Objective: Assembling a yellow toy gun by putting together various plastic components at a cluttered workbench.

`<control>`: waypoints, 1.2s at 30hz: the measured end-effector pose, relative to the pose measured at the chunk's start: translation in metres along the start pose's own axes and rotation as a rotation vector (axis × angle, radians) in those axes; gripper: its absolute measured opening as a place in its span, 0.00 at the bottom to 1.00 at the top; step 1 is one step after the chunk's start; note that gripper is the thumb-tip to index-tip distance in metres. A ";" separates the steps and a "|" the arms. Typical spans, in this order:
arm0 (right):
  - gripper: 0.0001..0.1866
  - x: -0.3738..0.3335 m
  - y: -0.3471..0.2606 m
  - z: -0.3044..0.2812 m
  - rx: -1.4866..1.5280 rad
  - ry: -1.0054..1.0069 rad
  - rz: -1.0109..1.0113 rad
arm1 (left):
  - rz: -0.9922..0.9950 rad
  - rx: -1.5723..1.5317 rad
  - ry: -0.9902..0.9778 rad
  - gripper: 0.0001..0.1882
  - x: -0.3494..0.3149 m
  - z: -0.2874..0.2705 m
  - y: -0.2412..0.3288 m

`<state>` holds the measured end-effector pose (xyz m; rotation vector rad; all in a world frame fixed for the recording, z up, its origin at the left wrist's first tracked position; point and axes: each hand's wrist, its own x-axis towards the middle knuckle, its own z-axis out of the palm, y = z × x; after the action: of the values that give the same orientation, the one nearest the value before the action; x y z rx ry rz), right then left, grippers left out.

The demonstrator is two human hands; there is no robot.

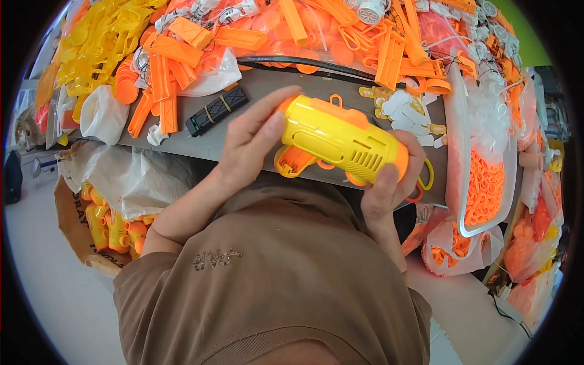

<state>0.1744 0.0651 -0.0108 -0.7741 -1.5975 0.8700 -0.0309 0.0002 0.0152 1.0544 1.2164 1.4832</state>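
Between my two hands is a yellow-and-orange plastic toy gun [344,139], tilted down to the right above the near edge of the table. My left hand [255,137] is closed round its orange left end, thumb toward me. At the other orange end, beside the slotted vents, my right hand [394,182] grips with the thumb in front and the fingers behind. An open orange compartment [295,161] juts from the toy's underside, and a small orange loop stands on top. Scissors with a yellow and red handle [427,176] lie partly hidden behind my right hand.
A black strip bundle with bands [217,111] lies on the grey table [267,82]. Orange covers [161,76] and yellow parts [100,45] pile up behind. White stickers [406,112] lie to the right, near a clear bin of orange rings [485,185]. A paper sack [76,222] holds yellow toys.
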 end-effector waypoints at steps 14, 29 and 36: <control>0.27 -0.017 -0.003 -0.024 0.050 -0.408 -0.158 | -0.500 -0.683 -0.231 0.40 -0.018 0.004 -0.018; 0.14 -0.003 -0.010 -0.021 0.103 -0.394 -0.338 | -0.501 -0.480 -0.344 0.37 0.004 0.016 0.001; 0.11 0.013 0.030 0.001 0.032 -0.076 0.287 | 0.015 -0.051 -0.102 0.30 0.018 0.000 -0.047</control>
<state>0.1717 0.0920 -0.0303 -0.9732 -1.5570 1.1397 -0.0286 0.0221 -0.0296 1.0935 1.0960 1.4462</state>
